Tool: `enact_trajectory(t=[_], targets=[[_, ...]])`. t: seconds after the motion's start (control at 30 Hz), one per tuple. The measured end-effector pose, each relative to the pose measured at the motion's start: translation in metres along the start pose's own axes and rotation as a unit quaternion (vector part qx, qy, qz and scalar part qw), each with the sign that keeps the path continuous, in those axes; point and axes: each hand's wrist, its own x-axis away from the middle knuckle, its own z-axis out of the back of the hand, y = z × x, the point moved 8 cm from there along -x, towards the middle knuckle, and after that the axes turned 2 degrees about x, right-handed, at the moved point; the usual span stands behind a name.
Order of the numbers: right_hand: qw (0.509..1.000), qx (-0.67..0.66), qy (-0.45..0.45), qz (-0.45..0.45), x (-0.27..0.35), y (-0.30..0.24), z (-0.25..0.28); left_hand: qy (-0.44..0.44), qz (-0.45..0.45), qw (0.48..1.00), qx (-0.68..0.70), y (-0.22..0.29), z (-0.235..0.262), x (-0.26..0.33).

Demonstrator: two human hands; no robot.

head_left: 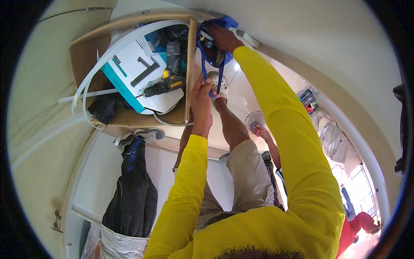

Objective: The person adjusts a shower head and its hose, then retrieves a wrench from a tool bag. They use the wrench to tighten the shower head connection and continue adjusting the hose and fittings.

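Pale walls (47, 121) enclose a light tiled floor (239, 93). Relation: the mouth of the blue bag (227, 21) lies beyond the left hand (200, 101), just outside the right edge of the cardboard box (192, 60) at its far right corner. The right hand (222, 38) is nearer, reaching into the mouth; its fingers are partly hidden, so whether it grips cannot be told. The left hand is closed on the near end of the strap (204, 64), beside the box's right edge. The strap's long axis runs from the mouth back toward the wearer.

Count, from the hands outward:

- Blue bag: one, with one visible strap loop of two lengths.
- Small items (206, 35) in the bag: several; exact count unreadable.
- White clog (219, 84): one, below the strap.
- Cardboard box: one.
- Drill (161, 87): one, near the box's right edge, bit toward the left edge.
- White-and-teal carton (164, 103): one, under the drill.
- Dark L-shaped piece (145, 71): one, on the carton.
- Curved white strip (114, 48): one, arching over the box's far left corner.
- Grey shoes (151, 135): two, outside the box's near edge.
- Sandalled foot (258, 126): one, on the tiles to the right.
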Motion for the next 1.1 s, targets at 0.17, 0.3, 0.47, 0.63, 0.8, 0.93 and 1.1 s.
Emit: enact_trajectory(t=[0.17,0.3,0.47,0.63,0.8,0.93,1.1], targets=[[0.990,0.137,-0.029,-0.022,-0.020,0.003,-0.004,0.010,0.008,1.000,-0.011,0.002,0.003,-0.003],[0.985,0.153,-0.082,0.024,0.011,0.005,0.011,0.002,-0.024,1.000,0.008,0.015,-0.007,-0.010],[0.999,-0.032,-0.010,0.032,0.090,0.015,0.043,0.025,-0.004,0.998,0.056,0.012,-0.011,-0.014],[0.984,-0.138,-0.109,0.011,0.126,0.022,0.027,0.023,0.000,0.998,0.055,0.002,-0.006,-0.013],[0.992,-0.048,-0.110,-0.026,0.102,0.019,0.007,0.025,0.009,0.999,0.022,-0.010,-0.007,-0.004],[0.981,0.088,-0.169,-0.031,0.058,0.029,-0.017,0.024,0.016,1.000,0.004,-0.016,-0.011,-0.001],[0.999,-0.003,-0.049,-0.007,0.035,0.026,0.006,0.017,-0.002,1.000,-0.010,-0.014,-0.008,0.001]])
